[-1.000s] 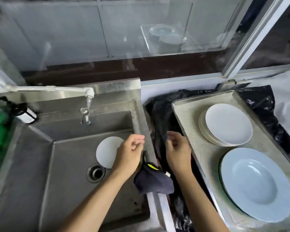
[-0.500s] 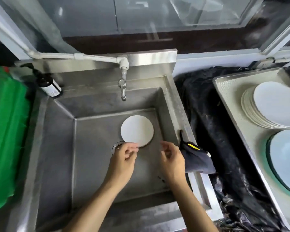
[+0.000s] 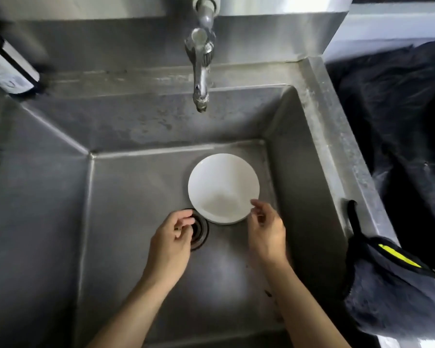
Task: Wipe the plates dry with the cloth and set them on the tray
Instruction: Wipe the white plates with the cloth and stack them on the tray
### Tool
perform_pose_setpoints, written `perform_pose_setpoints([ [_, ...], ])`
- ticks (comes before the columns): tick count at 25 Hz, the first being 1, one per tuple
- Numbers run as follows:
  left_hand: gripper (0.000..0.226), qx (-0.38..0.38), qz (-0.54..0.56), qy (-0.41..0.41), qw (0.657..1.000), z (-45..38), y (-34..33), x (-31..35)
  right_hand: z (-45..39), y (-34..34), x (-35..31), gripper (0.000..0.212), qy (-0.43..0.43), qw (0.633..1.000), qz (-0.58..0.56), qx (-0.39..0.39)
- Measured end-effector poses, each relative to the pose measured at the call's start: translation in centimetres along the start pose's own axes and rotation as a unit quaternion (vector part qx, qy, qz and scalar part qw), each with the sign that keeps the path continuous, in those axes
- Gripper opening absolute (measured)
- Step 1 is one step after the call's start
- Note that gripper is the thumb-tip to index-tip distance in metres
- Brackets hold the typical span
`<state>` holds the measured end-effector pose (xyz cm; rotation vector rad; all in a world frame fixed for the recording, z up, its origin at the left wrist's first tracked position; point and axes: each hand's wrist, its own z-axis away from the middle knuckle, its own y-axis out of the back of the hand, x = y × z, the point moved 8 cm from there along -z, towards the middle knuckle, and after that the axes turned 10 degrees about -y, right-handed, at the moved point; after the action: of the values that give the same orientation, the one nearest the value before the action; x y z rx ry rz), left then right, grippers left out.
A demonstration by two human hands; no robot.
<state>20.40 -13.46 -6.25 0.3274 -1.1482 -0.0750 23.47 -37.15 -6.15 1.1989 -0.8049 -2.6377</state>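
A round white ceramic plate (image 3: 223, 188) lies flat on the bottom of the steel sink (image 3: 136, 197), beside the dark drain (image 3: 200, 229). The left hand (image 3: 170, 244) and the right hand (image 3: 266, 229) hover over it, fingers loosely curled, holding nothing. The dark grey cloth (image 3: 397, 290) hangs over the sink's right rim.

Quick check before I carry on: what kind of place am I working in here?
Most likely a kitchen dishwashing station. A deep stainless steel sink with a tap holds a white plate beside the drain, and a dark cloth hangs over the sink's right edge.
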Motion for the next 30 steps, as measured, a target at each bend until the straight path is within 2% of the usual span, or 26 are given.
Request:
perform_pose_setpoints([
  [4, 0.037, 0.012, -0.013, 0.023, 1.0, -6.1, -1.8, -3.4, -6.1, -2.3, 0.9, 0.037, 0.001, 0.999, -0.025, 0.024],
  [6, 0.049, 0.004, -0.052, 0.041, 0.998, -8.7, -2.4, -4.6, -8.7, -3.1, 1.3, 0.028, -0.005, 0.999, -0.018, 0.04],
  [7, 0.054, -0.003, -0.06, 0.054, 0.997, -9.7, -2.7, -5.1, -9.7, -3.3, 1.5, 0.031, -0.016, 0.999, -0.009, 0.047],
  [9, 0.057, -0.017, -0.038, 0.084, 0.996, -10.8, -3.5, -5.7, -11.0, -4.0, 1.9, 0.038, -0.032, 0.999, -0.009, 0.04],
  [10, 0.051, -0.018, -0.022, 0.098, 0.995, -11.1, -3.8, -5.9, -11.4, -4.3, 2.0, 0.038, -0.034, 0.999, -0.022, 0.032],
  [12, 0.036, -0.011, -0.001, 0.105, 0.994, -11.2, -4.3, -6.2, -11.6, -4.6, 2.4, 0.038, -0.049, 0.997, -0.047, 0.029],
  [16, 0.038, 0.003, 0.05, 0.119, 0.992, -11.4, -4.5, -6.0, -11.5, -4.4, 2.9, 0.038, -0.06, 0.995, -0.069, 0.049],
  [19, 0.02, 0.018, 0.078, 0.138, 0.987, -11.4, -4.5, -6.0, -11.2, -4.3, 3.2, 0.032, -0.062, 0.993, -0.081, 0.063],
  [22, 0.031, 0.009, 0.069, 0.131, 0.989, -11.1, -4.7, -6.0, -10.8, -3.8, 3.2, 0.025, -0.066, 0.99, -0.086, 0.095],
  [25, 0.04, 0.029, 0.072, 0.125, 0.989, -10.5, -4.0, -6.8, -10.2, -4.0, 3.4, 0.025, -0.075, 0.986, -0.121, 0.083],
  [30, 0.038, 0.07, 0.112, 0.129, 0.983, -7.0, -1.2, -7.3, -6.7, -3.6, 3.2, 0.025, -0.066, 0.987, -0.128, 0.065],
])
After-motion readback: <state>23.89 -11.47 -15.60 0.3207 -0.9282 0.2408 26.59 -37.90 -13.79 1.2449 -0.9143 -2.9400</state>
